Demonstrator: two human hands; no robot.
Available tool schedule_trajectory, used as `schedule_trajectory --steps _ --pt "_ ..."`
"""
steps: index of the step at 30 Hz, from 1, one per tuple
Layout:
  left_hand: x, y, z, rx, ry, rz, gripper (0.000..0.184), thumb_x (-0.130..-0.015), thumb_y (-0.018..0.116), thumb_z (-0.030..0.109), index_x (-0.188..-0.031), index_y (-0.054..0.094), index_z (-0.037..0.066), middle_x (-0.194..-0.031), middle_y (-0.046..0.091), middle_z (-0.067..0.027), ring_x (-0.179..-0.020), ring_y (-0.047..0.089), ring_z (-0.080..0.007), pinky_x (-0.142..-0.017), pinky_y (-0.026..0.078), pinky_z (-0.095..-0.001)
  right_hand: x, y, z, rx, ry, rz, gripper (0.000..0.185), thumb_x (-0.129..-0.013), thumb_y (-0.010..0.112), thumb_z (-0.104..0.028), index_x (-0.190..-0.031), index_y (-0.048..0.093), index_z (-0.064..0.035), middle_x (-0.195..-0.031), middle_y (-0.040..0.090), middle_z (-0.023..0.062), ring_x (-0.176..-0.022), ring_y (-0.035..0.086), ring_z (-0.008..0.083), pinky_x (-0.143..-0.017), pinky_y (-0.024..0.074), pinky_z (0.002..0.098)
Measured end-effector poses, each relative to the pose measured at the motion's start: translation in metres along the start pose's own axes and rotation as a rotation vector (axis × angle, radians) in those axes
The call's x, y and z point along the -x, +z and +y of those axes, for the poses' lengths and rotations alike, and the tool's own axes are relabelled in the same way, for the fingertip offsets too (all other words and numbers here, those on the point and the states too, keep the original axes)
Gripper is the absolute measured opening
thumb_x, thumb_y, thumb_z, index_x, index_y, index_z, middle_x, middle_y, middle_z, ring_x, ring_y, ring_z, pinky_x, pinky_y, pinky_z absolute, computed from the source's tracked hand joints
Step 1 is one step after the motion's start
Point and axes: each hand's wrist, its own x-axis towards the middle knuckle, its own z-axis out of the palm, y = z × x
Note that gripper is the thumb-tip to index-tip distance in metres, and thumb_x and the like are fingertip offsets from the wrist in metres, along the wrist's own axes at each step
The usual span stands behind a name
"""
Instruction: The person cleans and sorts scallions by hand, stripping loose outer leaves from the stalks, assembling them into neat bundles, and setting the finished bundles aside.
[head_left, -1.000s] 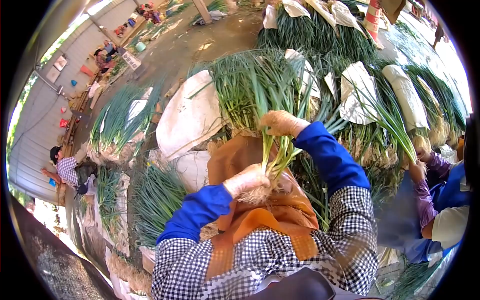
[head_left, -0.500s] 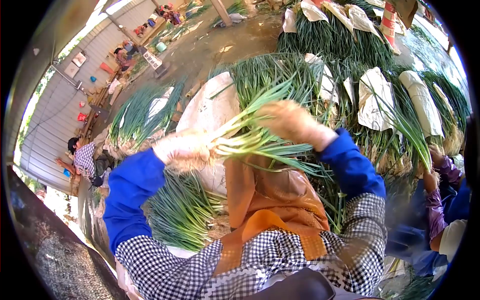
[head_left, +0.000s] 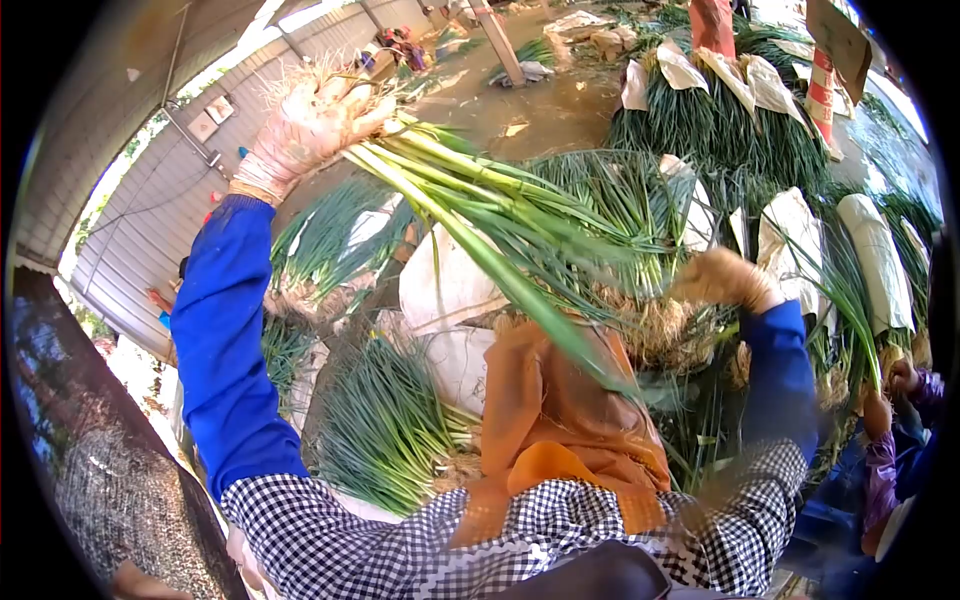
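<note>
My left hand (head_left: 315,125) is raised at the upper left, wrapped round the root end of a bunch of green garlic (head_left: 430,165). Pale stringy roots stick out above the fingers. The long flat leaves hang down to the right, their tips blurred in front of my orange apron (head_left: 560,400). My right hand (head_left: 725,278) is at the right, apart from the stalks in my left hand and in front of the heaped greens. It is smeared by motion, so its fingers cannot be made out clearly.
A pile of green garlic (head_left: 385,425) lies at my lower left. More heaps (head_left: 700,130) with pale sacking lie ahead and right. At the right edge, another person's hands (head_left: 880,405) hold stalks. A red-and-white post (head_left: 820,95) stands at the back.
My left hand has risen up and left with the bunch, whose leaves now slope down to the right. My right hand has moved right and slightly down, away from the leaves.
</note>
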Motion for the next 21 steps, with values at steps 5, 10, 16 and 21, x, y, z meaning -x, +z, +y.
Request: schedule_trajectory --steps 5,10,16,21 --pt "-0.016 -0.023 -0.005 -0.116 0.066 0.191 0.052 -0.067 0.054 0.024 -0.119 0.051 0.023 -0.109 0.053 -0.0031 -0.105 0.049 -0.0221 -0.096 0.039 -0.0426 -0.115 -0.048 -0.175 0.355 -0.653 0.502 0.038 -0.078 0.061 -0.011 -0.115 0.057 -0.0108 -0.127 0.049 0.0093 -0.119 0.045 0.0246 -0.100 0.0365 0.0372" --pt "-0.034 -0.044 0.004 -0.157 0.090 0.305 0.037 -0.072 0.056 0.027 -0.109 0.053 0.026 -0.102 0.057 0.0002 -0.093 0.056 -0.0159 -0.090 0.046 -0.0401 -0.188 -0.007 -0.187 0.517 -0.621 0.585 0.032 -0.076 0.061 -0.013 -0.108 0.054 -0.0085 -0.121 0.050 0.0131 -0.106 0.053 0.0287 -0.086 0.0470 0.0386" --pt "0.001 -0.012 0.030 0.027 0.182 0.265 0.032 -0.073 0.057 0.024 -0.105 0.053 0.023 -0.092 0.055 0.0012 -0.090 0.054 -0.0175 -0.081 0.047 -0.0343 -0.069 0.098 0.010 0.746 0.016 -0.340 0.026 -0.086 0.048 -0.011 -0.111 0.054 -0.0050 -0.113 0.056 0.0143 -0.094 0.061 0.0265 -0.076 0.0517 0.0349" --pt "0.002 0.007 0.046 0.120 0.156 0.318 0.027 -0.069 0.061 0.024 -0.095 0.056 0.024 -0.087 0.058 0.0060 -0.091 0.056 -0.0146 -0.083 0.046 -0.0344 -0.012 0.066 0.035 0.938 0.469 -0.535 0.026 -0.087 0.045 -0.014 -0.104 0.061 -0.0020 -0.104 0.062 0.0143 -0.095 0.061 0.0286 -0.082 0.0499 0.0364"
